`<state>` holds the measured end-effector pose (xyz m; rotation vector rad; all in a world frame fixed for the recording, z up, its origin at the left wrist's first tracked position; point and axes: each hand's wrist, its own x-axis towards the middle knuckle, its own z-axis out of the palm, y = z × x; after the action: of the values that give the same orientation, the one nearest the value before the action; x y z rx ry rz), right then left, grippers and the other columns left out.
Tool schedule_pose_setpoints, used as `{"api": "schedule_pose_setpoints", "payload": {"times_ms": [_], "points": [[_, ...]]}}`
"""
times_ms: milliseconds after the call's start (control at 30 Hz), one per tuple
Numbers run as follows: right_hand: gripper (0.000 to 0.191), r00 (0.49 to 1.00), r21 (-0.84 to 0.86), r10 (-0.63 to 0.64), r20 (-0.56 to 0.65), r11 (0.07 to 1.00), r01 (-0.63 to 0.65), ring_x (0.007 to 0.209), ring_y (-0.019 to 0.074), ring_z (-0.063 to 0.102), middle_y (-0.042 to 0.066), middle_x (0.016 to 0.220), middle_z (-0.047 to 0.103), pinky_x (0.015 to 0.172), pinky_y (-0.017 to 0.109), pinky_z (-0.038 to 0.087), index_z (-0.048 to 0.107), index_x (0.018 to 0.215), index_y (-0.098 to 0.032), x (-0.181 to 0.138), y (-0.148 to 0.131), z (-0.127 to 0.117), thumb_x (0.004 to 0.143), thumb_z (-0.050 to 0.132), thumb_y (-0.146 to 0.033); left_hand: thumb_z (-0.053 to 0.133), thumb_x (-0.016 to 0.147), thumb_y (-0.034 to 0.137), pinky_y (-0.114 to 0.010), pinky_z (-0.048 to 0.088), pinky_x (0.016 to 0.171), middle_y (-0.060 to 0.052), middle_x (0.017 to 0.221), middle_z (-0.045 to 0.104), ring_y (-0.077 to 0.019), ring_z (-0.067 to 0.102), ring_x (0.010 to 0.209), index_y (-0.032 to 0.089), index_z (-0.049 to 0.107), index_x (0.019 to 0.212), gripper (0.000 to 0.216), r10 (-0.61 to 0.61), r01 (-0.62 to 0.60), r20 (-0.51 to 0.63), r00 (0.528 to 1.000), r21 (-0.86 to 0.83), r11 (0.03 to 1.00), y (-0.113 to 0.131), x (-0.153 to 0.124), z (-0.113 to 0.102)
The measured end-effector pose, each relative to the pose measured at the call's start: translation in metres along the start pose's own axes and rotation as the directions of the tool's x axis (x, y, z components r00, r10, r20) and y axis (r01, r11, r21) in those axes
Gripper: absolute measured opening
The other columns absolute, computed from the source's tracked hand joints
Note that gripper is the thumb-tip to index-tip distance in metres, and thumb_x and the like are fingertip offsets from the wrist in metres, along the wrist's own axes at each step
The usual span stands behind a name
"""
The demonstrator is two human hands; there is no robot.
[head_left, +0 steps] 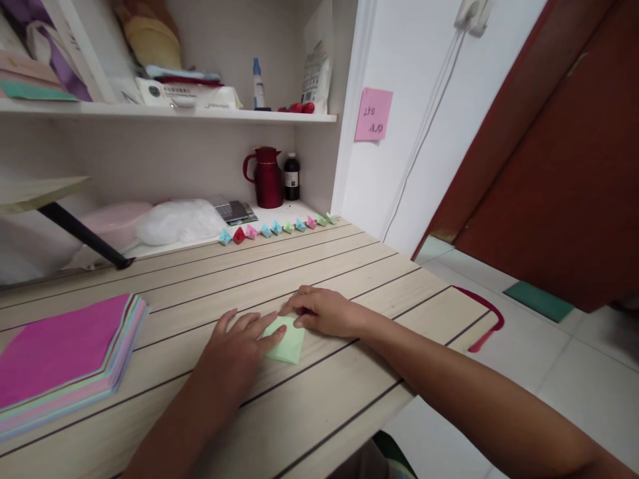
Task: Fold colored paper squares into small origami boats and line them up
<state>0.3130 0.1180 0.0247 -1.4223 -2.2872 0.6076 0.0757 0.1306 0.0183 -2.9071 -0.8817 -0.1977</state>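
A small light green sheet of origami paper (288,348), folded, lies flat on the striped wooden table (359,392). My left hand (238,347) rests over its left side with fingers spread, the thumb and index finger pressing on the paper. At the upper right edge of the sheet, my right hand (322,311) has its fingers curled in, with the thumb and fingertips on or beside the paper. Exactly what the right fingertips pinch is hidden. Toward the back edge stands a row of small folded paper pieces (277,229) in blue, red, pink and green.
A thick stack of coloured paper (64,349) lies at the left, magenta on top. Behind the table are a red jug (268,178), a dark bottle (292,178) and a white plastic bag (180,223). A black support bar (84,234) slants down at the left.
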Motion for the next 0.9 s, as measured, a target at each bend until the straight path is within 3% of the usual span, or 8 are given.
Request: {"api": "schedule_pose_setpoints", "payload": {"times_ms": [300, 500, 600, 667, 767, 900], "points": [[0.034, 1.0, 0.056, 0.024, -0.014, 0.998, -0.024, 0.085, 0.0158, 0.056, 0.0, 0.088, 0.059, 0.075, 0.025, 0.039, 0.068, 0.111, -0.029, 0.002, 0.002, -0.002, 0.079, 0.069, -0.018, 0.05, 0.075, 0.002, -0.044, 0.042, 0.092, -0.003, 0.132, 0.063, -0.0249, 0.06, 0.112, 0.031, 0.067, 0.116, 0.053, 0.012, -0.013, -0.009, 1.0, -0.044, 0.999, 0.001, -0.004, -0.013], [0.034, 0.984, 0.05, 0.169, -0.052, 0.985, -0.167, 0.075, 0.0143, 0.055, -0.002, 0.082, 0.059, 0.065, 0.024, 0.037, 0.066, 0.108, -0.027, 0.006, -0.011, 0.0, 0.076, 0.074, -0.033, 0.05, 0.078, 0.005, -0.04, 0.045, 0.083, -0.003, 0.126, 0.067, -0.0244, 0.063, 0.103, 0.032, 0.069, 0.112, 0.047, 0.019, -0.023, -0.076, 0.997, -0.058, 0.998, 0.005, -0.004, -0.016], [0.039, 0.973, 0.03, 0.231, -0.005, 0.973, -0.231, 0.071, 0.0136, 0.055, -0.003, 0.081, 0.06, 0.061, 0.024, 0.036, 0.064, 0.107, -0.026, 0.016, -0.017, -0.002, 0.071, 0.077, -0.033, 0.05, 0.079, 0.006, -0.043, 0.046, 0.084, -0.006, 0.12, 0.069, -0.025, 0.064, 0.099, 0.03, 0.071, 0.107, 0.042, -0.019, 0.007, -0.133, 0.991, -0.087, 0.996, 0.008, -0.003, -0.013], [0.033, 0.972, 0.026, 0.229, 0.052, 0.973, -0.231, 0.07, 0.0134, 0.055, -0.003, 0.081, 0.061, 0.059, 0.023, 0.036, 0.066, 0.094, -0.024, 0.024, -0.019, -0.004, 0.065, 0.081, -0.031, 0.048, 0.079, 0.006, -0.041, 0.047, 0.086, -0.006, 0.116, 0.069, -0.024, 0.064, 0.1, 0.028, 0.072, 0.102, 0.04, -0.092, 0.068, -0.163, 0.982, -0.147, 0.987, 0.009, -0.002, -0.01], [0.025, 0.971, 0.069, 0.213, 0.106, 0.973, -0.221, 0.069, 0.0135, 0.056, -0.002, 0.079, 0.063, 0.057, 0.023, 0.036, 0.067, 0.074, -0.021, 0.035, -0.021, -0.004, 0.058, 0.084, -0.029, 0.039, 0.083, 0.004, -0.034, 0.049, 0.083, -0.005, 0.111, 0.069, -0.0186, 0.064, 0.097, 0.025, 0.069, 0.108, 0.043, -0.325, 0.245, -0.21, 0.922, -0.333, 0.91, 0.005, 0.0, -0.004], [0.022, 0.979, 0.126, 0.195, 0.053, 0.972, -0.2, 0.073, 0.0151, 0.057, -0.002, 0.075, 0.063, 0.062, 0.024, 0.039, 0.066, 0.067, -0.019, 0.036, -0.024, 0.003, 0.057, 0.084, -0.028, 0.041, 0.091, 0.024, -0.035, 0.05, 0.086, -0.009, 0.106, 0.067, -0.0197, 0.064, 0.096, 0.014, 0.058, 0.123, 0.037, -0.597, 0.398, -0.206, 0.775, -0.574, 0.715, -0.008, 0.0, 0.001]]}}
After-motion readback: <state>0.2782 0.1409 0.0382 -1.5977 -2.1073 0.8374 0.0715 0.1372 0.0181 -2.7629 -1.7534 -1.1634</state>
